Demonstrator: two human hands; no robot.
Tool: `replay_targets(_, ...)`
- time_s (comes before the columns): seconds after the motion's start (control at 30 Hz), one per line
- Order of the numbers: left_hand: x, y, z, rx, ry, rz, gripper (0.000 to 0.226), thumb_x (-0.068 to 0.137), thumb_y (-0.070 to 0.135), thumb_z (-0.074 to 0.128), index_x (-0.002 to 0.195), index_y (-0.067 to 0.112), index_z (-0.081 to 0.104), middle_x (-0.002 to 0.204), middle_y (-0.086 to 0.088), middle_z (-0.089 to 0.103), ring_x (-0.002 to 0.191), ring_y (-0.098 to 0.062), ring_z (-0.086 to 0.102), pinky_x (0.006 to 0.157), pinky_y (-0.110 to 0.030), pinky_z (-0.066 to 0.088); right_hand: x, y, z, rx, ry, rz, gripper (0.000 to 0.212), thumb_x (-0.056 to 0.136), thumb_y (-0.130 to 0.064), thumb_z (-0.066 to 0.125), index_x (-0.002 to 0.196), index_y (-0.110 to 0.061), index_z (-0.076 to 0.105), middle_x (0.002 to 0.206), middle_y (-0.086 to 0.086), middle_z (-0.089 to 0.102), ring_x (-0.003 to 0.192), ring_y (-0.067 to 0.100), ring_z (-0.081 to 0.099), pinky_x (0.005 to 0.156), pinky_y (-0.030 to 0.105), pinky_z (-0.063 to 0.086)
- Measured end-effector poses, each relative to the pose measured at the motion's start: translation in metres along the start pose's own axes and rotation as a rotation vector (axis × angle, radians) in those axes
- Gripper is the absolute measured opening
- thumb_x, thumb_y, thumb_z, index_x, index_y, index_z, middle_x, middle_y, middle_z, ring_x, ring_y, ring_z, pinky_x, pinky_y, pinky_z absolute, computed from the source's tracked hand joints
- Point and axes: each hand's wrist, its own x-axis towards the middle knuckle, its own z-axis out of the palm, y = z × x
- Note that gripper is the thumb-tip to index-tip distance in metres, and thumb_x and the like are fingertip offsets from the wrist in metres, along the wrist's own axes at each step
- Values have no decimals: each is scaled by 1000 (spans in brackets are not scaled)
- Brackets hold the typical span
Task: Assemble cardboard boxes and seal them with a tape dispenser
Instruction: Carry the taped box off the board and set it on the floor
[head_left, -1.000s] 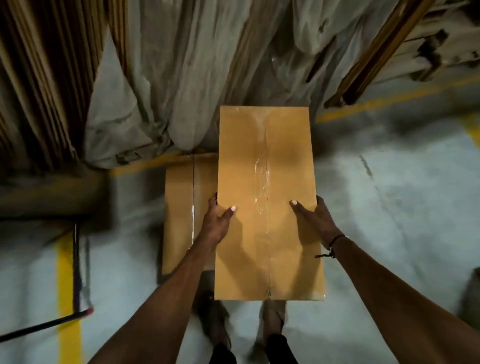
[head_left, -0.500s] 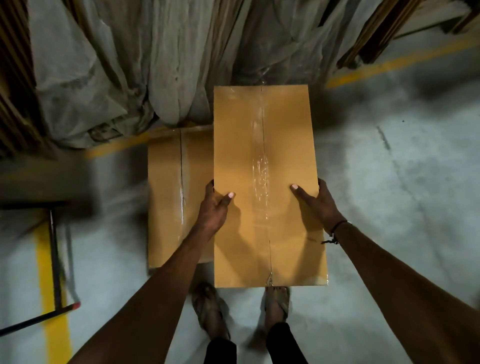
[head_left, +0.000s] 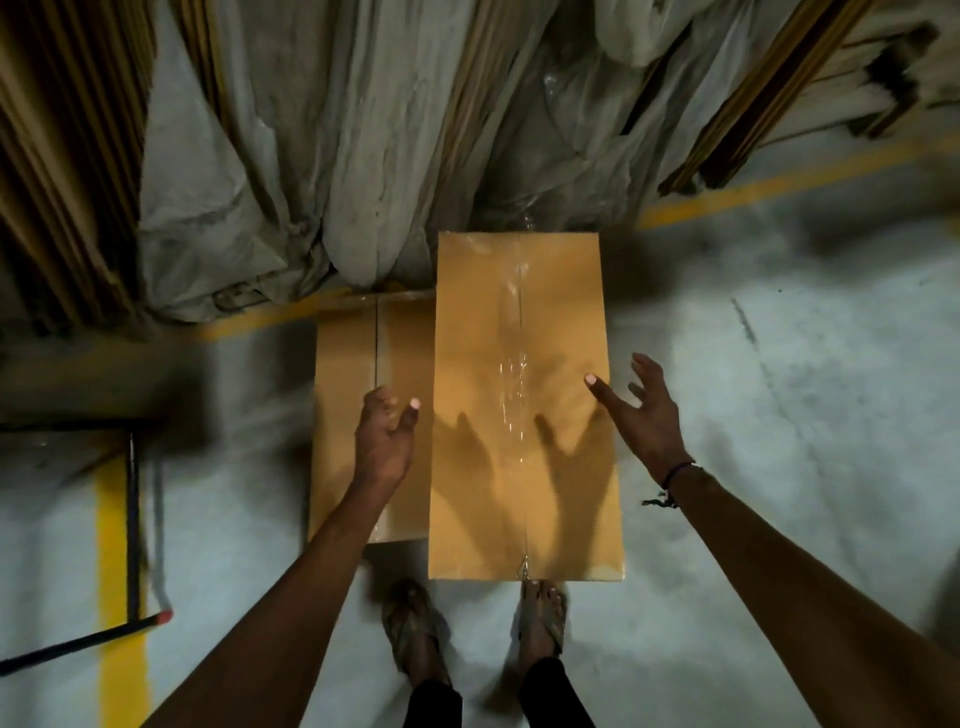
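A tall brown cardboard box (head_left: 561, 338), sealed along its centre seam with clear tape, stands on the floor in front of my feet. A second sealed brown box (head_left: 348, 364) sits lower, against its left side. My left hand (head_left: 384, 441) hovers just off the tall box's left edge with fingers loosely curled, holding nothing. To the right of the tall box, my right hand (head_left: 641, 415) is spread wide with nothing in it, apart from the cardboard. No tape dispenser is in view.
Flat cardboard sheets wrapped in grey plastic (head_left: 363, 156) lean behind the boxes. More cardboard (head_left: 62, 156) stands at the far left and wooden-looking stacks (head_left: 779, 88) at the far right. Yellow floor lines (head_left: 122, 571) and a black rod with a red tip (head_left: 83, 642) lie at the left.
Both hands have let go of the tall box and pulled outward from its sides. The box now sits lower, on the floor beside the second one.
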Motion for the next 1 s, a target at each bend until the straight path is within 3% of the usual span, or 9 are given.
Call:
replay_targets(0.1,-31,37,-46,-29,37,47,43,102,26,62,141,19,46,124,-1,62,112,-19,62,76,-18,44,-31,-58,-19,13,-37,-60,87,82,-67,76,153,-30,42,159,-5,47,139,19,51,115,43,44)
replay_targets(0.23,-93,100,-118,-111,61,130,38,103,19,60,139,16,48,119,0,61,102,-5,60,79,-9,46,-90,-153,-37,80,-142,-171,75,89,-57,74,151,-24,47,155,-3,51,133,11,53,107,33,46)
replay_targets(0.3,-126,125,-158,-166,82,174,38,104,20,60,140,17,48,119,3,62,103,-2,60,92,-22,52,-126,-199,-38,119,-196,-206,69,89,-55,75,146,-25,51,150,-5,54,132,12,57,106,33,49)
replay_targets(0.37,-154,144,-191,-193,109,223,38,104,23,60,140,19,49,120,5,63,106,-5,62,94,-37,55,-156,-239,-37,143,-257,-245,63,88,-60,75,139,-29,56,146,-9,58,130,8,59,109,40,51)
replay_targets(0.53,-244,174,-283,-258,267,320,33,103,23,62,135,23,53,120,1,65,106,-7,64,89,-41,58,-256,-328,-18,187,-386,-369,53,91,-51,75,134,-23,62,134,-6,67,126,7,62,109,45,52)
replay_targets(0.7,-322,152,-376,-362,423,355,29,98,30,64,125,31,55,115,2,67,104,-11,66,85,-44,58,-362,-375,37,183,-595,-453,48,91,-50,76,131,-26,65,128,-2,72,121,14,67,100,43,58)
replay_targets(0.77,-350,128,-415,-412,495,354,30,96,32,63,125,29,55,115,-1,67,102,-12,66,81,-36,57,-409,-384,75,156,-676,-491,37,94,-47,75,126,-29,67,124,-1,73,118,17,69,97,44,58)
replay_targets(0.87,-383,83,-473,-485,611,315,26,102,13,62,127,14,56,108,-1,67,94,-11,65,65,-22,55,-478,-394,141,125,-774,-545,28,98,-37,72,123,-24,68,121,3,73,113,22,70,92,46,59)
replay_targets(1.0,-427,-1,-557,-544,830,216,18,101,10,62,113,23,59,99,6,67,90,-13,66,60,-27,55,-579,-397,245,77,-913,-584,31,98,-33,72,123,-16,68,116,6,75,111,25,72,82,36,60)
